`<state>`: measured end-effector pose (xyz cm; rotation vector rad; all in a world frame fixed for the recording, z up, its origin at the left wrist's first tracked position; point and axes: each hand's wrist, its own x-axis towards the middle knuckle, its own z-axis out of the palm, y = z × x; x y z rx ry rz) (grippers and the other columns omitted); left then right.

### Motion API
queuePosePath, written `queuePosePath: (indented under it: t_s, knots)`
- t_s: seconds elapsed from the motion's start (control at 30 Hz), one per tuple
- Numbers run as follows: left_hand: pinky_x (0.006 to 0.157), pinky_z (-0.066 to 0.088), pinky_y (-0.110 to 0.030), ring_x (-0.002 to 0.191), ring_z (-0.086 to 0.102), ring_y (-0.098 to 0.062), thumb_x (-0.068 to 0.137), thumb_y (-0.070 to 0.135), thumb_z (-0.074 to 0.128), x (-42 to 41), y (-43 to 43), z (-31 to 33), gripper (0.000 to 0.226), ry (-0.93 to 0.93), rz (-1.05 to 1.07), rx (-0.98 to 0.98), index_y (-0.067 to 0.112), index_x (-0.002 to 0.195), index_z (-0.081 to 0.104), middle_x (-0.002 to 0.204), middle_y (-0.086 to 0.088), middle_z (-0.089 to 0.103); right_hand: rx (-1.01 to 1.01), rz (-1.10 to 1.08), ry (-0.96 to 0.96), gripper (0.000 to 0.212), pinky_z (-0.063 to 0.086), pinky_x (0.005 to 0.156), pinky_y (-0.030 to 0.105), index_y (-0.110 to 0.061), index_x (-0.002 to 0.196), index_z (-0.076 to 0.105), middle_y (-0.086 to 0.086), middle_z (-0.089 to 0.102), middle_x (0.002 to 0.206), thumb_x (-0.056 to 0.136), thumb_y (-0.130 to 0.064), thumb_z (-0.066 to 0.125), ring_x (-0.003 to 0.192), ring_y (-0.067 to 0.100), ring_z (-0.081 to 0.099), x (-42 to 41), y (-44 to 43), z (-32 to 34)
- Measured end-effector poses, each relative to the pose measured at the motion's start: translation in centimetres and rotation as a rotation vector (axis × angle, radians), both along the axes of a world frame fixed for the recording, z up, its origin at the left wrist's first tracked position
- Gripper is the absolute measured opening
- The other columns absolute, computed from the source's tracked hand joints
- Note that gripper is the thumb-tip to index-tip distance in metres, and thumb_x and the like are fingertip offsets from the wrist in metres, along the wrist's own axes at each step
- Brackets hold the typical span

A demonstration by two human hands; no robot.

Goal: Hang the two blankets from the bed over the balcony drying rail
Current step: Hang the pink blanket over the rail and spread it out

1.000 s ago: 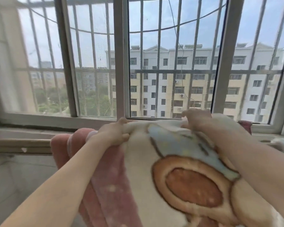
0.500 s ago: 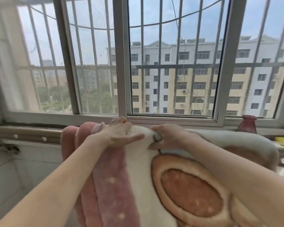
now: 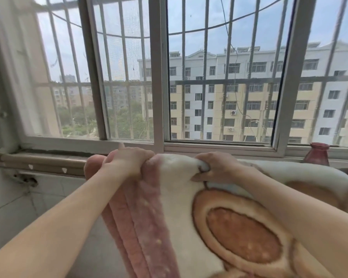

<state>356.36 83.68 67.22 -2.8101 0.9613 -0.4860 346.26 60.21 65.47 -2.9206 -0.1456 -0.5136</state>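
Curling since the earlier frame, the left hand (image 3: 127, 163) grips, and the right hand (image 3: 215, 167) pinches, the cream blanket (image 3: 175, 207) draped over the rail (image 3: 38, 163); straightening remains; pink folds (image 3: 141, 217) may be the second.

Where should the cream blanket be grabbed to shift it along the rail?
Grip the ridge where the cream blanket crests the rail, coming from above on the room side. It bunches thick there, while lower down it hangs flat. The right hand already pinches that ridge, and the left hand grips the pink blanket beside it.
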Motion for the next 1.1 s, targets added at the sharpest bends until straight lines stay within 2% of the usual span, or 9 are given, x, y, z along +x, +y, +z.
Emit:
queuePosePath:
  t_s: [0.17, 0.33, 0.43, 0.53, 0.6, 0.73, 0.83, 0.97, 1.1]
  knots:
    - [0.067, 0.038, -0.026, 0.082, 0.055, -0.017, 0.062, 0.022, 0.065, -0.4, -0.7, 5.6, 0.030, -0.011, -0.055, -0.075, 0.033, 0.089, 0.057, 0.078, 0.011, 0.054, 0.151, 0.000, -0.052, 0.027, 0.045, 0.075, 0.030, -0.031, 0.096, 0.063, -0.008, 0.063, 0.085, 0.074, -0.044, 0.071, 0.089, 0.019, 0.061, -0.2, -0.9, 0.4]
    - [0.107, 0.018, -0.048, 0.105, 0.055, -0.019, 0.083, 0.020, 0.053, 1.8, -4.3, 6.4, 0.023, -0.444, -0.024, -0.089, 0.033, 0.101, 0.057, 0.097, 0.009, 0.061, 0.301, -0.018, -0.105, 0.035, 0.048, 0.080, 0.034, -0.029, 0.110, 0.064, -0.002, 0.068, 0.093, 0.078, -0.039, 0.070, 0.091, 0.020, 0.062, -0.2, -1.9, 1.0]
    - [0.107, 0.018, -0.052, 0.126, 0.038, -0.022, 0.086, 0.016, 0.054, 3.8, -5.8, 3.1, 0.043, -0.241, 0.120, -0.108, 0.029, 0.125, 0.042, 0.134, 0.000, 0.042, 0.285, -0.071, -0.071, 0.025, 0.045, 0.075, 0.032, -0.030, 0.103, 0.064, -0.001, 0.068, 0.095, 0.080, -0.041, 0.066, 0.092, 0.020, 0.061, 0.3, -1.9, 0.9]
    - [0.092, 0.039, -0.035, 0.113, 0.052, -0.021, 0.091, 0.020, 0.050, 5.5, -5.3, 1.1, 0.023, 0.110, 0.197, -0.172, 0.030, 0.111, 0.055, 0.126, 0.000, 0.054, 0.183, -0.158, 0.003, 0.019, 0.040, 0.069, 0.029, -0.028, 0.089, 0.062, -0.004, 0.067, 0.093, 0.082, -0.044, 0.059, 0.092, 0.020, 0.060, 1.3, -1.7, 0.6]
    - [0.083, 0.045, -0.030, 0.100, 0.059, -0.019, 0.089, 0.040, 0.056, 5.4, -4.3, 1.7, 0.013, 0.182, 0.092, -0.267, 0.030, 0.095, 0.061, 0.109, 0.003, 0.064, 0.150, -0.215, 0.011, 0.023, 0.038, 0.068, 0.029, -0.029, 0.082, 0.058, -0.004, 0.066, 0.095, 0.082, -0.051, 0.056, 0.093, 0.020, 0.060, 1.8, -1.9, 0.6]
    - [0.089, 0.047, -0.029, 0.099, 0.058, -0.010, 0.053, 0.073, 0.071, 1.9, -5.1, 1.4, 0.067, 0.528, -0.359, -0.389, 0.033, 0.104, 0.053, 0.105, 0.012, 0.060, 0.103, -0.275, 0.033, 0.037, 0.039, 0.070, 0.033, -0.027, 0.085, 0.045, 0.000, 0.061, 0.095, 0.080, -0.062, 0.054, 0.092, 0.023, 0.056, 2.4, -2.5, 0.6]
    - [0.095, 0.042, -0.034, 0.111, 0.052, -0.015, 0.049, 0.060, 0.080, 0.3, -7.2, -0.1, 0.086, 0.368, -0.380, -0.205, 0.037, 0.121, 0.039, 0.123, 0.009, 0.055, 0.126, -0.243, 0.038, 0.048, 0.036, 0.066, 0.033, -0.022, 0.095, 0.044, -0.003, 0.054, 0.087, 0.077, -0.064, 0.057, 0.082, 0.020, 0.051, 2.3, -2.2, 0.6]
    - [0.082, 0.044, -0.028, 0.108, 0.057, -0.021, 0.062, 0.056, 0.074, 0.0, -8.1, -1.0, 0.065, 0.149, -0.296, -0.156, 0.033, 0.117, 0.049, 0.115, 0.004, 0.062, 0.062, -0.141, -0.074, 0.040, 0.035, 0.063, 0.032, -0.021, 0.091, 0.050, 0.001, 0.061, 0.092, 0.082, -0.060, 0.054, 0.080, 0.021, 0.054, 1.5, -1.6, -0.1]
    - [0.068, 0.037, -0.024, 0.098, 0.060, -0.019, 0.063, 0.049, 0.071, -0.5, -8.3, -0.9, 0.043, 0.118, -0.293, -0.205, 0.037, 0.102, 0.056, 0.100, 0.007, 0.065, -0.179, -0.074, -0.202, 0.058, 0.036, 0.090, 0.034, -0.029, 0.126, 0.048, -0.001, 0.053, 0.125, 0.081, -0.066, 0.048, 0.110, 0.024, 0.052, -1.3, -3.0, -1.6]
